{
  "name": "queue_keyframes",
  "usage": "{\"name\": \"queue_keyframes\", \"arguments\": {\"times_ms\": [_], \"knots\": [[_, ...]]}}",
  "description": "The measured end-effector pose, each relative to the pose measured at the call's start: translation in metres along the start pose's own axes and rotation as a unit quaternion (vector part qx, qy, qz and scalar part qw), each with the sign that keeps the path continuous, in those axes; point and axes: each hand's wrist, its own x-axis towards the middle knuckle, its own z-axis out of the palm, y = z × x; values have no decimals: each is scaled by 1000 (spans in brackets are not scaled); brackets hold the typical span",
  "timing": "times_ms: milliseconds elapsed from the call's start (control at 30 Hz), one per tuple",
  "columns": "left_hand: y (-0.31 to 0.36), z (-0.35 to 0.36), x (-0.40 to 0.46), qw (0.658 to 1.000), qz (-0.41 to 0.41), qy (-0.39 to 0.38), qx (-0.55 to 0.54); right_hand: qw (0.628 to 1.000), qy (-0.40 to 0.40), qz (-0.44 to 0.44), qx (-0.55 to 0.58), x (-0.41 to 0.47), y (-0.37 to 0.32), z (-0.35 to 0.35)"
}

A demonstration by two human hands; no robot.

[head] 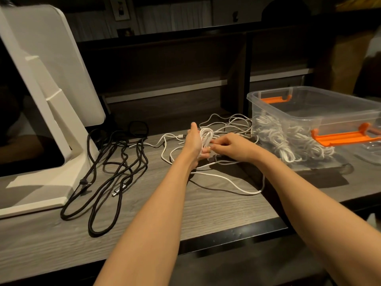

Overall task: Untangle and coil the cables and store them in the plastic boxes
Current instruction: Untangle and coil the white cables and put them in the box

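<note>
My left hand (193,141) is held upright above the desk with loops of a white cable (207,136) wound around its fingers. My right hand (232,144) pinches that same cable just right of the coil. The cable's loose length trails over the desk (237,183) toward the front edge. More white cables (233,122) lie tangled behind my hands. A clear plastic box (309,114) with orange latches stands to the right and holds several coiled white cables (288,139). Black cables (115,162) sprawl on the left.
A white monitor stand (55,112) with a dark screen fills the left of the wooden desk (144,219). Dark shelves rise behind the desk. A clear lid (369,153) lies beside the box at the far right.
</note>
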Motion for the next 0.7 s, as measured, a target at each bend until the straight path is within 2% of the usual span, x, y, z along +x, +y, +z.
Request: {"name": "queue_keyframes", "arguments": {"times_ms": [100, 167, 233, 333, 500, 600, 700], "knots": [[-1, 0, 7, 992, 15, 104, 67, 999, 5, -17, 29, -1, -7, 2], [-1, 0, 8, 974, 66, 165, 143, 996, 12, -37, 79, -1, -12, 3], [-4, 2, 11, 943, 138, 194, 233, 990, 24, -53, 126, -1, -15, 4], [-9, 6, 6, 914, 189, 184, 310, 990, 68, -51, 117, -2, -14, 5], [-6, 3, 5, 909, 232, 130, 322, 978, 183, -95, 40, -1, -9, 6], [-5, 4, 2, 921, 221, 63, 315, 970, 227, -76, 49, 4, 0, 5], [-3, 7, -3, 956, 157, 7, 247, 970, 231, -16, 74, 6, 10, 0]]}}
